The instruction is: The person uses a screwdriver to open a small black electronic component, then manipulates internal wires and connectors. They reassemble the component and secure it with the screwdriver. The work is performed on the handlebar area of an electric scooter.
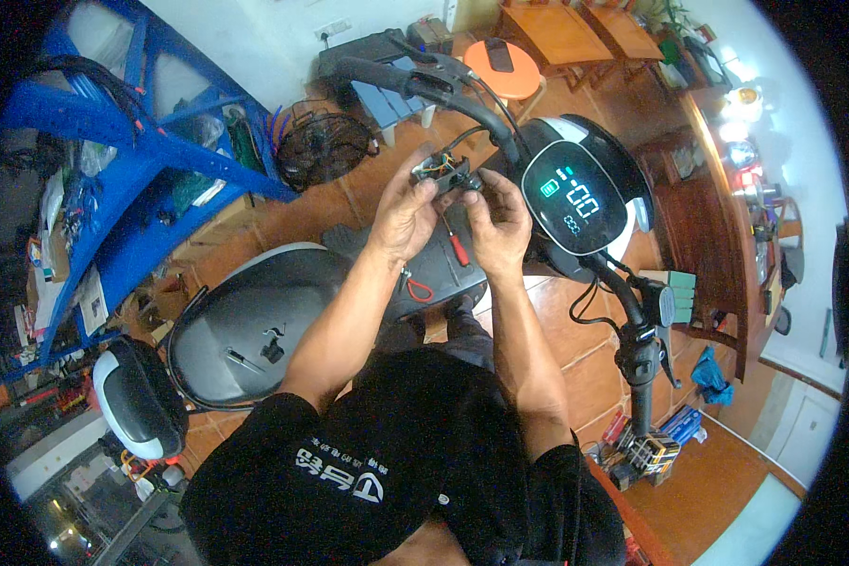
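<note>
Between my hands is a small black handlebar switch housing (451, 177), its inside turned up with thin coloured wires showing. My left hand (404, 215) pinches its left side with thumb and fingers. On its right side, my right hand (502, 224) grips a dark part of it; whether that part is separate I cannot tell. A black cable leads from the housing toward the scooter's handlebar (486, 115). Below my hands, a screwdriver with a red handle (459, 250) and a red looped cord (419, 289) lie on the dark footboard. The lit display (575, 196) is right of my right hand.
The black scooter seat (255, 325) at left carries small loose parts and a metal piece. Blue metal shelving (208, 160) stands far left, near a black fan (323, 151). An orange stool (502, 71) is beyond the handlebar. A wooden counter (707, 189) runs along the right.
</note>
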A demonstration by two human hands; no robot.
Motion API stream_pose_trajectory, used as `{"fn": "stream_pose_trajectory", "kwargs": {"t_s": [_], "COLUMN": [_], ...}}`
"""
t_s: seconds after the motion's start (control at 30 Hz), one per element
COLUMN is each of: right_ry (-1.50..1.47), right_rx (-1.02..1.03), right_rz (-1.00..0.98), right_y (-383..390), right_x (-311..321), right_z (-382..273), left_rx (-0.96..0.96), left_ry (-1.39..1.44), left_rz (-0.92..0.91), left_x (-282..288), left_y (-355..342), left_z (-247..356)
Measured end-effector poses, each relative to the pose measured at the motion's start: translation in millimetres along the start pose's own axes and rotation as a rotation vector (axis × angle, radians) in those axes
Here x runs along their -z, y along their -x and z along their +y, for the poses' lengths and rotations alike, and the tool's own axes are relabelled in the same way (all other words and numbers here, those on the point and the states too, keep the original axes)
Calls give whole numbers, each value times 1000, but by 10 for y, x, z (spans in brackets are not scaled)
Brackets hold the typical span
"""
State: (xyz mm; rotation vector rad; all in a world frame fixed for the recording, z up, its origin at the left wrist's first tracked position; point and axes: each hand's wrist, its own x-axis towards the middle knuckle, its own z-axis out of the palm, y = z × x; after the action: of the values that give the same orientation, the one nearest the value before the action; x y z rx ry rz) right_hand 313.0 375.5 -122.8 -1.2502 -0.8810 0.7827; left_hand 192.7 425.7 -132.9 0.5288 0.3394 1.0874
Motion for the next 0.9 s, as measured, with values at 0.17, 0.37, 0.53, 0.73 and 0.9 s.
{"fn": "stream_pose_trajectory", "kwargs": {"t_s": [0.17,0.37,0.53,0.73,0.9], "right_ry": [282,152,140,-76,-83], "right_rx": [285,190,57,-134,-210], "right_rz": [-42,12,19,3,-16], "right_y": [-54,-8,-1,-57,-87], "right_x": [32,-84,-86,-78,-81], "right_z": [2,-109,-116,-180,-281], "left_rx": [-5,8,33,32,70], "left_ry": [69,99,85,16,20], "left_rz": [-5,34,101,145,134], "left_x": [-20,-116,-110,-175,-205], "left_y": [-11,1,-7,-51,-42], "left_z": [-9,15,-7,0,35]}}
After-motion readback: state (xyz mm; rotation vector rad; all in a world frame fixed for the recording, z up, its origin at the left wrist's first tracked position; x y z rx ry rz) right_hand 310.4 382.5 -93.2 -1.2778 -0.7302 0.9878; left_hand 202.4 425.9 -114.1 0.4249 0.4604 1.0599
